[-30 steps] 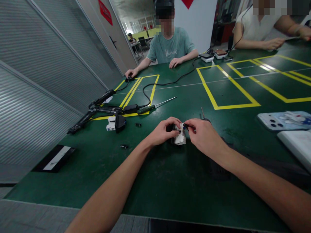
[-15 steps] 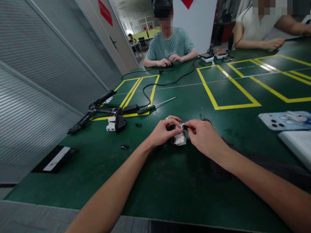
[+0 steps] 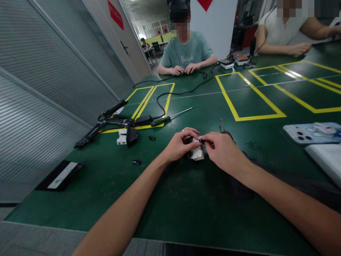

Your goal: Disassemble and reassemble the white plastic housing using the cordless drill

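Observation:
My left hand (image 3: 181, 144) is closed around a small white block-shaped part (image 3: 197, 153) with a dark side, steadying it on the green table. Its thumb and fingers press on the part's upper end. My right hand (image 3: 222, 145) pinches a small black piece (image 3: 202, 141) between thumb and fingertips, against the top of the white part. How deep the piece sits in it is hidden by the fingers. To the left lie two small black cylindrical pieces (image 3: 151, 138). A similar white-and-black part (image 3: 126, 137) stands beyond them.
A green-handled screwdriver (image 3: 161, 121) lies beside a black jointed frame (image 3: 106, 122) with a cable. A thin reddish shaft (image 3: 222, 124) pokes out beyond my right hand. A phone (image 3: 298, 133) is at right, a black-and-white flat item (image 3: 58, 176) at left. Two people sit across the table.
The black piece in my right fingers has shifted slightly left, over the white part. My left hand has barely moved. The hands of the person opposite have moved a little.

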The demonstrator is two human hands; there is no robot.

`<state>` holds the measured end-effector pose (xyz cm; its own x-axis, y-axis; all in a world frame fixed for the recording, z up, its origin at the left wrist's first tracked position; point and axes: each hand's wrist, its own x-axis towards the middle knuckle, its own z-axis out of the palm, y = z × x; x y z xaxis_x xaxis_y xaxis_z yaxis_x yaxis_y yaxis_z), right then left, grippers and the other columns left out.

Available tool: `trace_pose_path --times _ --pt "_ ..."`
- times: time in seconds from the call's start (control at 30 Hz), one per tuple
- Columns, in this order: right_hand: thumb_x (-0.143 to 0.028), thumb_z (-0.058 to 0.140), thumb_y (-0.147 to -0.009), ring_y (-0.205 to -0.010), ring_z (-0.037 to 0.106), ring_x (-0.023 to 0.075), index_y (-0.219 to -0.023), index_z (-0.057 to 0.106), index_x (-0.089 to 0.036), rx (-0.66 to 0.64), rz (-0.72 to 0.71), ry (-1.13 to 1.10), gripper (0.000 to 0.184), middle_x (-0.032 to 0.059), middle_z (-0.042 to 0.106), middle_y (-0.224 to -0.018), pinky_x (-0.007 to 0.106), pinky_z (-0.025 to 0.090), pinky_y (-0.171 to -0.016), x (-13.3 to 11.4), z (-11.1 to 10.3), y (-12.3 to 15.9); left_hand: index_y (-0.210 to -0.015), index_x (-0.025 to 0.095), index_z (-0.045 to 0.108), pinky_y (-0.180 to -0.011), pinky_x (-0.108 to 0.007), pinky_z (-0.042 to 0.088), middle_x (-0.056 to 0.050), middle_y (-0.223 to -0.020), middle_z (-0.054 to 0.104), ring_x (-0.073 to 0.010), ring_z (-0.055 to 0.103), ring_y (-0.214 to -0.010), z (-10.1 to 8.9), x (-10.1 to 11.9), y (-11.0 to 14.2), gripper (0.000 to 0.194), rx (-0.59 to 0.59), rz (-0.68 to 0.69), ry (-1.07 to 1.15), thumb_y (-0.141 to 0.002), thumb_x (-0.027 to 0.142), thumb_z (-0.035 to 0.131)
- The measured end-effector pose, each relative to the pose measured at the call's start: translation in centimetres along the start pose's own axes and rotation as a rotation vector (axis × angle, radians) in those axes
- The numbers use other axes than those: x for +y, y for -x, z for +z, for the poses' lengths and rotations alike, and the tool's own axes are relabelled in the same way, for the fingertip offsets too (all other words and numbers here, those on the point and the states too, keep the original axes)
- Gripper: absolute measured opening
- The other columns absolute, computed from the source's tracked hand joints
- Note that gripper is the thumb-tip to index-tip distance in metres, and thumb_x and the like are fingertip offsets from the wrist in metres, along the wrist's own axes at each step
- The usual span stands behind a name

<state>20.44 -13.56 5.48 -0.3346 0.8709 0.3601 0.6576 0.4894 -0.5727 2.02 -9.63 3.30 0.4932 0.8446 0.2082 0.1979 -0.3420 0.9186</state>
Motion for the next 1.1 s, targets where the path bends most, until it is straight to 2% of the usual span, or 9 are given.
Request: trace_pose_path --times 0.2,0.6,0.7,0.87,1.1 --pt "0.000 0.052 -0.086 -0.086 0.059 0.0168 -0.101 0.069 -0.012 0.007 -0.031 -0.009 0.025 0.0046 0.063 -0.097 0.028 0.046 -0.084 0.0 0.1 0.1 -0.090 0.015 0.065 -0.090 -0.033 0.043 -0.010 -0.112 0.056 -0.0198 0.053 -0.107 0.0 0.3 0.0 0.017 0.010 -0.011 -0.013 -0.077 0.025 0.067" --pt "0.001 0.051 -0.085 -0.077 0.058 0.0168 -0.091 0.069 -0.012 0.040 0.021 0.018 0.023 0.0040 0.063 -0.088 0.027 0.045 -0.073 -0.2 -0.2 0.0 -0.091 0.015 0.067 -0.093 -0.036 0.042 -0.010 -0.109 0.058 -0.0201 0.055 -0.105 -0.3 0.0 -0.1 0.015 -0.010 -0.002 0.043 -0.080 0.024 0.061" --pt "-0.001 0.051 -0.086 -0.078 0.058 0.0171 -0.095 0.069 -0.012 0.061 0.037 0.023 0.023 0.0041 0.064 -0.089 0.027 0.045 -0.072 -0.1 -0.2 0.1 -0.094 0.015 0.066 -0.093 -0.036 0.043 -0.009 -0.109 0.060 -0.0202 0.056 -0.103 -0.5 -0.1 -0.2 0.018 0.000 -0.046 0.041 -0.077 0.022 0.063" --pt "-0.003 0.051 -0.087 -0.083 0.058 0.0174 -0.106 0.067 -0.012 0.115 0.051 0.033 0.026 0.0041 0.063 -0.095 0.029 0.046 -0.079 -0.1 -0.2 0.2 -0.102 0.016 0.063 -0.084 -0.031 0.045 -0.006 -0.105 0.064 -0.0168 0.059 -0.093 -0.8 -0.3 -0.2 0.027 -0.030 -0.180 0.135 -0.075 0.013 0.058" --pt "-0.002 0.052 -0.086 -0.082 0.058 0.0172 -0.105 0.067 -0.012 0.115 0.039 0.028 0.026 0.0038 0.063 -0.093 0.029 0.047 -0.078 -0.3 -0.2 0.1 -0.091 0.016 0.063 -0.084 -0.029 0.045 -0.004 -0.105 0.064 -0.0158 0.059 -0.094 -0.7 -0.7 -0.2 0.022 0.010 -0.249 0.361 -0.070 0.010 0.057"
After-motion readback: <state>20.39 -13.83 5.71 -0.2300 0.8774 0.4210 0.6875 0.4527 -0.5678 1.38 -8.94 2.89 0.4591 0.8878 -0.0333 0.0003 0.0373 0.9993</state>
